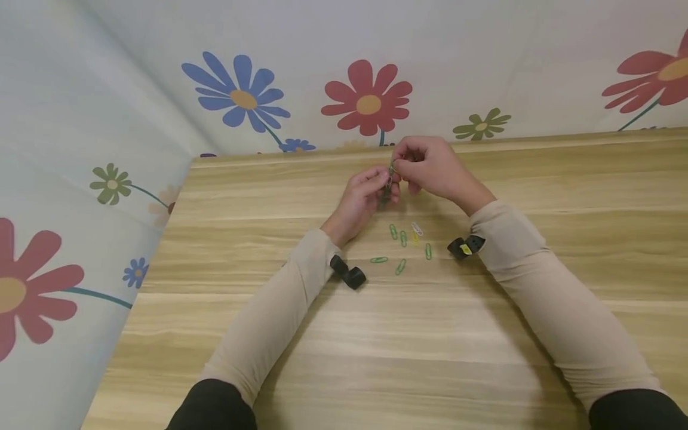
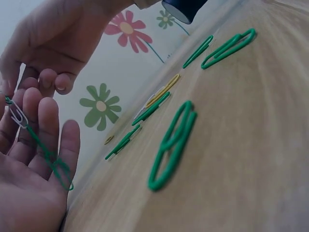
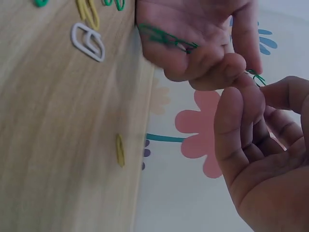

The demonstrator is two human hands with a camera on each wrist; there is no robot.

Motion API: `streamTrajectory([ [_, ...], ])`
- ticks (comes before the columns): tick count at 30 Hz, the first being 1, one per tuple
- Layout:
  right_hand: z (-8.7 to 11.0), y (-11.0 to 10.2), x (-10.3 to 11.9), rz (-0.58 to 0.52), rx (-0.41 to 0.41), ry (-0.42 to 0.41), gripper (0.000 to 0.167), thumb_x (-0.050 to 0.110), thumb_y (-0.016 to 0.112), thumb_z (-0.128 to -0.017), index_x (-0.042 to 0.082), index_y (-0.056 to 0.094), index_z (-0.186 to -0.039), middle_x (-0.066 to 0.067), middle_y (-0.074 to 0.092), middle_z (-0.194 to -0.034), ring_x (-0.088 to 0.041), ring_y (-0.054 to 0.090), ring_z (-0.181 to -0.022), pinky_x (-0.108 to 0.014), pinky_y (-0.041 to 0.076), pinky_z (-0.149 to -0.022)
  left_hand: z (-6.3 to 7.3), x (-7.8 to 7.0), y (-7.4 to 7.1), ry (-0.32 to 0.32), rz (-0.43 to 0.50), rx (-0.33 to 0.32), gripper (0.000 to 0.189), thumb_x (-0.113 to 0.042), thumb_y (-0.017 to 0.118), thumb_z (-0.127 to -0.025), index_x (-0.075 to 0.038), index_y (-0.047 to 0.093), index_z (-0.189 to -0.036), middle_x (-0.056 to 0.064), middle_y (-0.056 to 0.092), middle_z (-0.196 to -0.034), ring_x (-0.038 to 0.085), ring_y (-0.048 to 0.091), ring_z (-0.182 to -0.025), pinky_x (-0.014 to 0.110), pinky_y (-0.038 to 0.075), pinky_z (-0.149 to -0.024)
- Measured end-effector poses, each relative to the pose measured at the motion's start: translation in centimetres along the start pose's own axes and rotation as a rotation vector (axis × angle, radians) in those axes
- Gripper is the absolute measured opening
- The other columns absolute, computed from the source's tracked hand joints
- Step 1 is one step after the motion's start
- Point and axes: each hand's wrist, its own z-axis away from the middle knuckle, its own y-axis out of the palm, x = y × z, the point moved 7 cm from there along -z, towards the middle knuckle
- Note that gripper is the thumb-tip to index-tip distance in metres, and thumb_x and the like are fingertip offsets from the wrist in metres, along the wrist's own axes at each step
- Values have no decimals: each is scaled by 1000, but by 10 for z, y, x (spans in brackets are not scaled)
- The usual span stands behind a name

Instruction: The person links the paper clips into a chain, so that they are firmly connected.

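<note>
My left hand [image 1: 359, 200] holds a chain of linked paper clips [image 1: 388, 188], mostly green. In the left wrist view a white paper clip [image 2: 18, 115] forms one link, and green clips [image 2: 37, 140] trail from it across the palm and fingers. The right hand [image 1: 432, 168] meets the left at the chain's upper end, its thumb and forefinger pinching a green paper clip [image 3: 258, 78]. Part of the chain is hidden behind the left fingers. Both hands are raised above the far side of the table.
Several loose green paper clips [image 1: 404, 239] lie on the wooden table [image 1: 376, 358] nearer the body, with a white one [image 3: 88, 42] and a yellow one [image 2: 163, 91] close together. Another yellow clip [image 3: 120, 151] lies by the table's far edge. Behind stands a flowered cloth backdrop [image 1: 430, 54].
</note>
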Motion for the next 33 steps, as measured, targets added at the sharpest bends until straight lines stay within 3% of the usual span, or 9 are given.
streamTrajectory([
  [5,2,1,3,66,36,14,10,8,59,-96,4,68,-96,-20,60,-77,-28,56,-54,-31,49,-52,1,-2,1,0,-34,13,30,-11,41,-108,-12,69,-95,6,63,-88,20,61,-87,34,48,-89],
  [9,1,0,5,104,69,6,11,10,60,-98,5,69,-100,-15,57,-73,-28,57,-54,-28,46,-52,1,-5,1,14,-21,6,33,-8,40,-109,-9,68,-91,5,60,-86,19,61,-83,39,51,-91],
  [16,-2,-7,-4,181,100,58,14,12,58,-100,2,67,-105,-12,55,-73,-27,58,-55,-30,50,-54,-1,-7,-3,27,47,-54,28,-8,43,-109,1,61,-90,5,53,-70,15,51,-63,31,55,-72],
  [18,-1,-4,-8,232,157,93,14,11,58,-100,2,67,-104,-11,56,-73,-25,57,-55,-30,49,-53,-1,-6,-5,30,67,-86,26,-7,43,-109,1,60,-91,5,53,-70,15,52,-62,30,56,-69],
  [22,5,11,-15,367,355,147,10,10,59,-99,3,66,-97,-8,56,-71,-19,53,-55,-30,46,-52,0,-7,-12,62,97,-167,24,-6,42,-108,-2,59,-92,5,54,-73,15,54,-64,29,55,-68],
  [26,15,28,-18,510,526,187,10,14,66,-95,7,63,-89,-6,57,-72,-17,52,-54,-30,44,-51,1,-10,-14,95,112,-202,23,-7,41,-109,-2,58,-93,5,55,-73,16,56,-65,28,55,-69],
  [33,23,42,-21,681,591,199,25,22,77,-90,8,58,-82,-5,57,-74,-18,54,-58,-30,43,-55,2,-13,-19,114,138,-227,24,-11,40,-110,-1,56,-94,4,54,-72,15,55,-63,28,55,-68],
])
